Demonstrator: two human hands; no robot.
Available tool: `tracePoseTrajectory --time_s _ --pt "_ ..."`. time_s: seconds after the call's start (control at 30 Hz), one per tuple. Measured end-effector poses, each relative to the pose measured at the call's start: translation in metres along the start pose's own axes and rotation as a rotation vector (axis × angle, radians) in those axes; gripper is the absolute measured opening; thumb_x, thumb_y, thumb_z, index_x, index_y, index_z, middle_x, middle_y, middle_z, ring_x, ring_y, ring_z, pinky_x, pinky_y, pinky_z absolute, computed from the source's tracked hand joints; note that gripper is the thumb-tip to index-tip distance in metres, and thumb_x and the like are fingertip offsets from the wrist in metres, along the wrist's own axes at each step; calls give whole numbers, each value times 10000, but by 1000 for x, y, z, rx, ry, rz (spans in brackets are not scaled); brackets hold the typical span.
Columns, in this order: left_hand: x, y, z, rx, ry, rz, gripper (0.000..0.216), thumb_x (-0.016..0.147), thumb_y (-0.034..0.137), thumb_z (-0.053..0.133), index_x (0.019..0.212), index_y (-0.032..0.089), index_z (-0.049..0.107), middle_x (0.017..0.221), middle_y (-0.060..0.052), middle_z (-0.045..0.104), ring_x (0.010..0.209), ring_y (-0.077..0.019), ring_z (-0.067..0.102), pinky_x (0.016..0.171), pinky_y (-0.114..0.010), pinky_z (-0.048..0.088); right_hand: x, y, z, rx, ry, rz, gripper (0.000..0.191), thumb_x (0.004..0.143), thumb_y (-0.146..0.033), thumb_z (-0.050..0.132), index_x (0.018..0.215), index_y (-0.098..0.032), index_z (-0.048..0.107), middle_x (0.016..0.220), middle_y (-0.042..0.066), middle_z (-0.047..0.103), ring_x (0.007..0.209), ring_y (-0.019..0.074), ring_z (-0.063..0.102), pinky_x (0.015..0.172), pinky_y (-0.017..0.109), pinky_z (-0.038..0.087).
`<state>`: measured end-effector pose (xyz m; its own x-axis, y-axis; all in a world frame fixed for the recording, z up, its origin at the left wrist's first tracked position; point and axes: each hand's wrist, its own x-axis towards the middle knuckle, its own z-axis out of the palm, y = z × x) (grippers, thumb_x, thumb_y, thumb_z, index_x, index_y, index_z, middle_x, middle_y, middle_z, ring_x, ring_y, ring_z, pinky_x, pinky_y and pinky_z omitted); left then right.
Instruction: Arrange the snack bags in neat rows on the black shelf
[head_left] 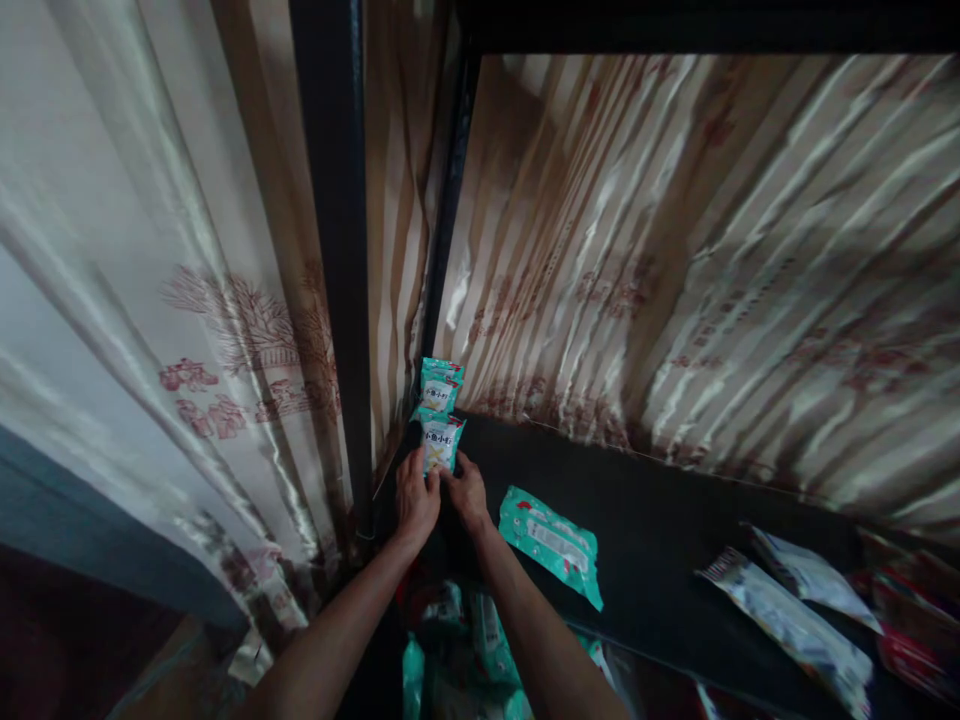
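Observation:
Both my hands reach to the left back corner of a dark shelf (637, 540). Between them stands a teal and white snack bag (441, 440) with dark Chinese print. My left hand (417, 492) grips its lower left edge, and my right hand (466, 490) grips its lower right edge. Right behind it, more snack bags of the same kind (439, 392) stand in a row against the corner. To the right of my right forearm, a larger teal packet (551, 545) lies flat on the shelf, its plain seam side up.
Silvery-beige printed curtains (585, 250) hang behind and at the left. A black upright post (330, 250) stands left of my hands. White packets (795, 620) and red packets (915, 620) lie on the right. Below the shelf edge, several teal packages (491, 635) sit under my forearms.

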<state>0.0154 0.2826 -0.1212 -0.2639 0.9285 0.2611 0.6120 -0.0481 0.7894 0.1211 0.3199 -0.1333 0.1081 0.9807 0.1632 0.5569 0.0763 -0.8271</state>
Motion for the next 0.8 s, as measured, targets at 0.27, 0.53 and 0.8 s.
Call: tracePoseTrajectory --time_s 0.27,0.53,0.8 --pt "18 -2 9 45 15 19 438 886 226 353 1305 153 458 1388 -119 452 1289 -232 400 1088 -409 319 28 -3 16 -70 -27 -35 396 763 -323 550 1126 -171 599 1051 101 677 956 237 640 867 372 490" --pt "33 -11 21 100 32 25 440 880 220 360 1300 145 469 1398 -143 435 1282 -257 408 1074 -456 320 43 5 27 -100 -15 -117 463 802 -307 513 1259 -236 508 970 51 693 862 198 666 761 316 523" --pt "27 -17 19 121 -40 55 500 887 209 330 1381 131 352 1478 -132 316 1368 -217 284 1124 -400 247 41 9 32 -114 5 -55 523 797 -375 540 1285 -198 479 1065 90 667 955 223 642 822 358 508"
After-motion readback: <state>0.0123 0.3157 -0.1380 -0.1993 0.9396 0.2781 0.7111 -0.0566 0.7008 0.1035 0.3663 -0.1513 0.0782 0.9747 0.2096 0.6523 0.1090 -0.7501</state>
